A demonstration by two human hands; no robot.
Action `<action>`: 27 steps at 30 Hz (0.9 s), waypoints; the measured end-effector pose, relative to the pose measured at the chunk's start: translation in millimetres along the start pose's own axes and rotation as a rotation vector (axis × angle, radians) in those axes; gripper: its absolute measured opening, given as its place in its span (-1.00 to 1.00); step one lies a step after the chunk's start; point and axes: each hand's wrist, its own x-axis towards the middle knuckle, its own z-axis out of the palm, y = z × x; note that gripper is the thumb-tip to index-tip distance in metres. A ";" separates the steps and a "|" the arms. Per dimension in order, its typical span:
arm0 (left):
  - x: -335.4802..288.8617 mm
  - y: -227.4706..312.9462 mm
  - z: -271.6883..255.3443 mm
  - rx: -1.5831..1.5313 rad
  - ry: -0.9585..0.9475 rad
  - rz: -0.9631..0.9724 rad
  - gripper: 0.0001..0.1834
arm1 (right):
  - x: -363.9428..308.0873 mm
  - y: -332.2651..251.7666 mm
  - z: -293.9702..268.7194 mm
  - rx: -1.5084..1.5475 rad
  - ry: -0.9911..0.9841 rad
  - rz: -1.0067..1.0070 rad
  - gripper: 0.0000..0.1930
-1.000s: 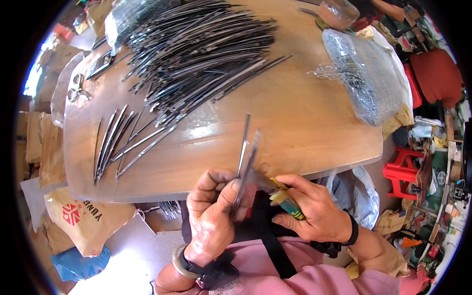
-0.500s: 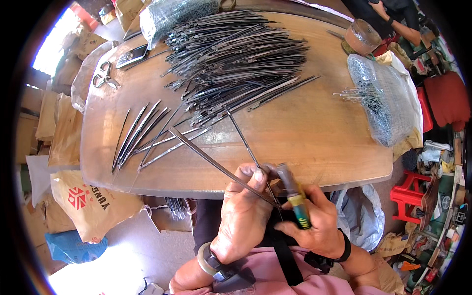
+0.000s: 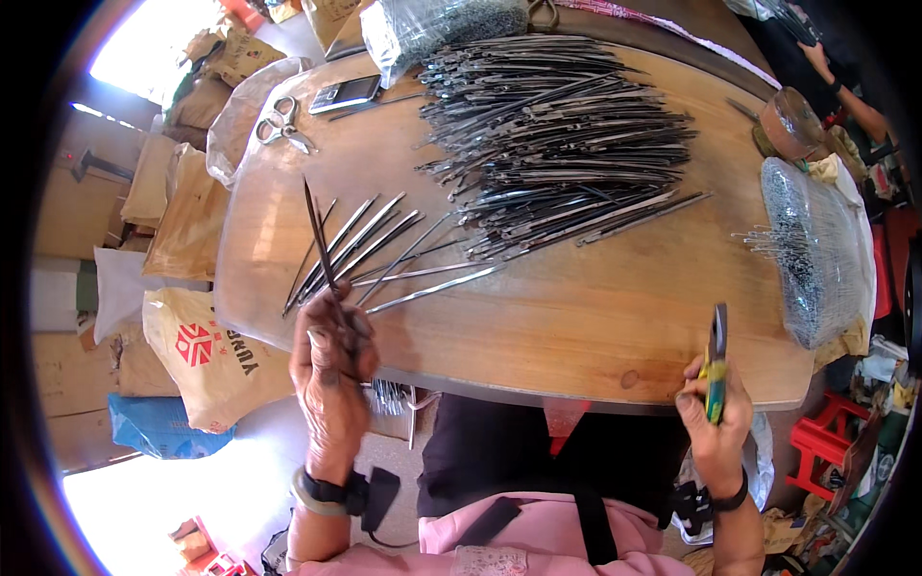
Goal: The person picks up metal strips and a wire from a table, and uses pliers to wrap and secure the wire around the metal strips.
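We have just drawn our hands apart: our left hand pinches a dark strip at centre left, by the loose strips; our right hand, lower right, grips pliers, seemingly idle.

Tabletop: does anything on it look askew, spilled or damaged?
Nothing on the tabletop looks spilled or visibly damaged. Only a few thin strips look askew, slanting between the large pile and the small bunch at its left.
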 end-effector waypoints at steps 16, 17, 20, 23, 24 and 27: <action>50.2 -8.6 -39.1 1.491 -0.205 0.765 -0.76 | 3.7 16.0 -0.6 0.240 -0.015 0.143 -0.81; 51.4 -7.3 -44.1 1.528 -0.228 0.673 -0.65 | 3.3 15.4 -0.1 0.263 -0.018 0.164 -0.81; 55.4 -7.0 -26.8 1.537 -0.141 0.732 -0.41 | 1.3 17.6 -2.0 0.295 0.021 0.163 -0.84; 84.2 -7.2 -27.4 1.459 -0.236 0.703 -0.06 | 2.2 21.6 -7.1 0.195 0.007 0.136 -0.90; 95.1 -10.9 -35.9 1.249 -0.299 0.520 -0.07 | 8.1 20.2 -14.1 0.126 -0.092 0.075 -0.89; 91.6 -15.5 -60.5 1.291 -0.293 0.556 -0.50 | 6.1 10.1 -47.9 0.381 -0.044 0.071 -0.80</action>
